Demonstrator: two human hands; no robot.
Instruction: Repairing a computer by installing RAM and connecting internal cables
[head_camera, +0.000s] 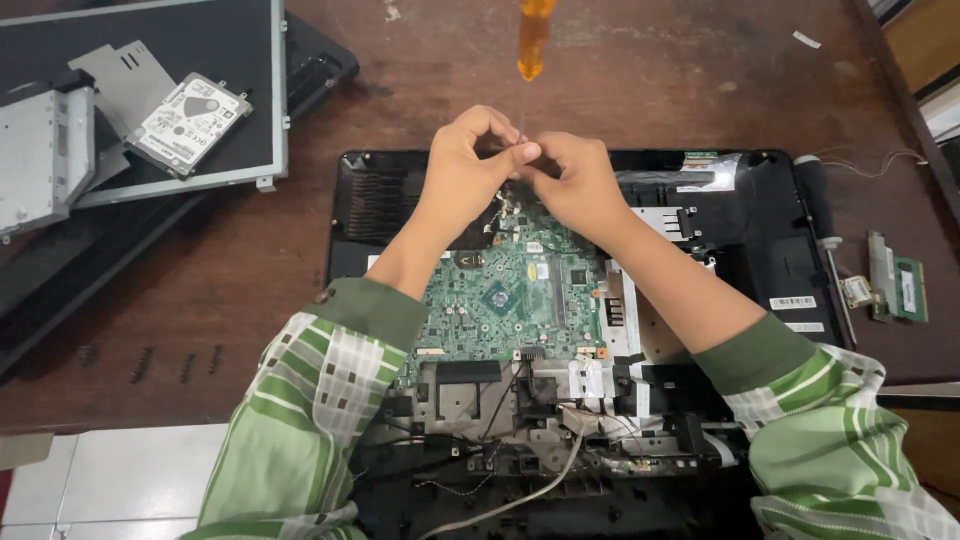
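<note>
Green plaid sleeves frame an opened laptop base (760, 215) whose green motherboard (500, 295) is exposed, still seated. Above it, the left hand (462, 170) and right hand (575, 180) are pinched together, fingers closed around the thin shaft of an orange-handled screwdriver (533, 40) held upright. A hard drive (190, 122), screen panel (225, 60) and memory module (908, 290) are already laid aside on the wooden table (640, 70); disassembly is judged well underway.
</note>
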